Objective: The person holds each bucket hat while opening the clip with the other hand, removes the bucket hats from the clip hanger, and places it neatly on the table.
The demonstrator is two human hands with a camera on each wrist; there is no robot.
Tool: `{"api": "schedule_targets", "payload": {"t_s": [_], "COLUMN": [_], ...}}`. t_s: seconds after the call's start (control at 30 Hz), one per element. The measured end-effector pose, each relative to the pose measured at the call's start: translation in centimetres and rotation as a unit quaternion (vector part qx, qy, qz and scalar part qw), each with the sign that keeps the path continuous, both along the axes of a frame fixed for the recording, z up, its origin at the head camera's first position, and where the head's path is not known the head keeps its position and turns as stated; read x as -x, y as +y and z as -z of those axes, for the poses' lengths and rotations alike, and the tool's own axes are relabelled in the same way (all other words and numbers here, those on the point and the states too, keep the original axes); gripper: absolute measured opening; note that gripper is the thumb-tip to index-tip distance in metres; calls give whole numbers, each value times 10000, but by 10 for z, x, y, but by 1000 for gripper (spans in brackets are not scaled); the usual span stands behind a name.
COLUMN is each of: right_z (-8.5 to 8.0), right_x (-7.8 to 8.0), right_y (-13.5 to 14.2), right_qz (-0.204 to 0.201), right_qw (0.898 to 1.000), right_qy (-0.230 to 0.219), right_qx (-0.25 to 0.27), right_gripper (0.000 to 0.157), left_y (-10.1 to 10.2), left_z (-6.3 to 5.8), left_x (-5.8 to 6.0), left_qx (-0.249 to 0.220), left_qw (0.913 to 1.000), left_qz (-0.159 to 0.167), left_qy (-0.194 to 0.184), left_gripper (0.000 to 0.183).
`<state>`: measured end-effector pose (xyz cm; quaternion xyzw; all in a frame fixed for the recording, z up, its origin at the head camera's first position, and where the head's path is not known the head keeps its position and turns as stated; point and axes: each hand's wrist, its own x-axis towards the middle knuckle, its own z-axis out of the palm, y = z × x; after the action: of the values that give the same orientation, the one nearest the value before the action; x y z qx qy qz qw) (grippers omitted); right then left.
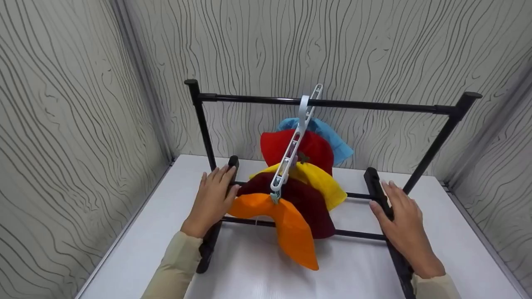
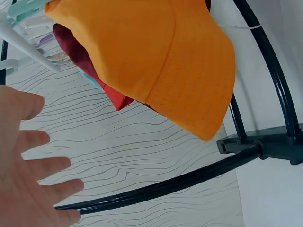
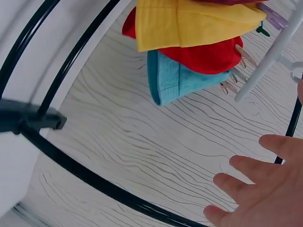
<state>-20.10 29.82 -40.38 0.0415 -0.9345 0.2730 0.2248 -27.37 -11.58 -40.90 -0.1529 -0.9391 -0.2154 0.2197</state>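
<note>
Several bucket hats hang in a row from a white clip hanger, hooked over the top bar of a black rack. Nearest is an orange hat, followed by a maroon hat, a yellow hat, a red hat and a light blue hat at the back. My left hand, fingers spread, is beside the orange hat's left edge, holding nothing. Over the rack's right side, my right hand is spread and holds nothing. The right wrist view shows pegs at the red hat.
The rack has a left foot, a right foot and two low crossbars. It stands on a white table. Wood-grain patterned panels enclose the back and sides.
</note>
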Motion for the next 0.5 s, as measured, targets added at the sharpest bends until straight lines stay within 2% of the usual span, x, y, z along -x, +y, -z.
{"api": "schedule_targets", "payload": {"t_s": [0.07,0.13,0.3,0.4,0.5], "right_z": [3,4,6,6,5], "right_x": [-2,-4,-10,-10,-8], "right_y": [-6,-13,-34,-46,-57], "right_qz": [-77,-88,-125,-348,-604], "right_qw": [9988,9958,9863,9808,9750], "right_qy": [145,160,76,287,604], "right_qx": [459,892,1641,1897,2053], "right_gripper": [58,53,45,41,37], "left_y": [1,3,11,13,15], "left_z": [2,5,13,17,19], "left_x": [-3,-6,-14,-16,-15], "left_qx": [-324,-659,-1428,-1637,-1720], "left_qw": [9991,9968,9853,9802,9785], "left_qz": [177,382,898,1012,1039], "left_qy": [203,254,-256,-463,-456], "left_gripper": [39,32,31,34,36]}}
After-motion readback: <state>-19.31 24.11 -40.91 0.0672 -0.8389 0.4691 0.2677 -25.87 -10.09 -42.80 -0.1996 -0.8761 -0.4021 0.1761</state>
